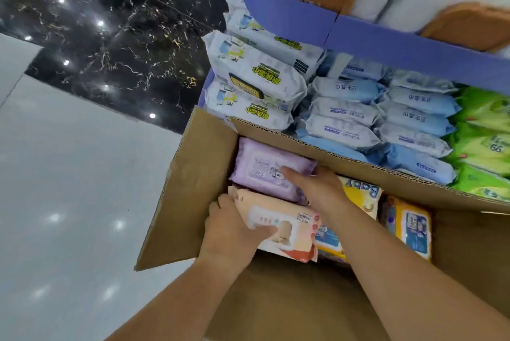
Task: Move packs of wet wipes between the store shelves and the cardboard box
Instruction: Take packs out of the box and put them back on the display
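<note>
Low at centre frame, the left hand [234, 227] has its grip pinched on the left end of the peach pack [287, 227], whose long axis runs rightward from it. Just above, the right hand [317, 189] rests on the lavender pack [265, 167]; whether it clamps I cannot tell. Both packs lie inside the cardboard box [193, 189], with the shelves [358, 34] beyond at upper right.

An open brown cardboard box [193, 189] stands just before the blue-edged store shelf [386, 45]. In it, a purple plastic wipes pack [262, 164] lies far left, a peach plastic wipes pack [292, 241] overlapping its near edge, two yellow plastic packs [358, 194] to their right. On the shelf behind: white packs [256, 76] left, pale-blue packs [386, 120] middle, green packs [483, 142] right.
</note>
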`<state>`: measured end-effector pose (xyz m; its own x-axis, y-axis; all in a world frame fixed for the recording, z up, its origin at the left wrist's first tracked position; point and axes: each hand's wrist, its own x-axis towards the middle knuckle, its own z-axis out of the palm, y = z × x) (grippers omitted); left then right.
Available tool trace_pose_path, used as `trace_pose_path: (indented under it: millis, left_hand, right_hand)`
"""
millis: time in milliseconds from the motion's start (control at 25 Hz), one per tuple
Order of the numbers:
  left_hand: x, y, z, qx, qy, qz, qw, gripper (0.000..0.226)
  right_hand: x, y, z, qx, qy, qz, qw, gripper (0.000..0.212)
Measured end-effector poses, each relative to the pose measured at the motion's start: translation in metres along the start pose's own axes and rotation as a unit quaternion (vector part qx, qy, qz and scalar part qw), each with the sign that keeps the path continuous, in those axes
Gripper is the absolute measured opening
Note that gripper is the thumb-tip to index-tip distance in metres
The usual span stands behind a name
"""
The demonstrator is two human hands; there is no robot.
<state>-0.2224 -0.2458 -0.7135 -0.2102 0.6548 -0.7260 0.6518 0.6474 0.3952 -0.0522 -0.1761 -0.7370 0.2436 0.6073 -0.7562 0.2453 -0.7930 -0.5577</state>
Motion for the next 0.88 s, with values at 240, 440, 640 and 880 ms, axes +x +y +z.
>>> trace_pose_path:
  millis: [240,440,640,880]
  left_hand:
    - [0.002,-0.007,0.008,-0.13,-0.085,-0.132,0.979,0.089]
    - [0.009,-0.017,0.0,-0.182,-0.198,-0.11,0.957,0.055]
    - [-0.003,-0.02,-0.006,-0.174,-0.148,-0.045,0.973,0.056]
    - [-0.076,0.005,-0.07,-0.159,-0.122,-0.036,0.979,0.051]
  right_hand:
    - [0.016,-0.001,-0.007,0.064,-0.065,0.056,0.994,0.049]
    - [0.012,0.012,-0.01,0.13,-0.068,0.053,0.988,0.055]
    - [-0.01,0.029,-0.046,0.205,-0.077,0.01,0.976,0.038]
    - [-0.113,0.034,-0.112,0.324,-0.081,-0.03,0.942,0.052]
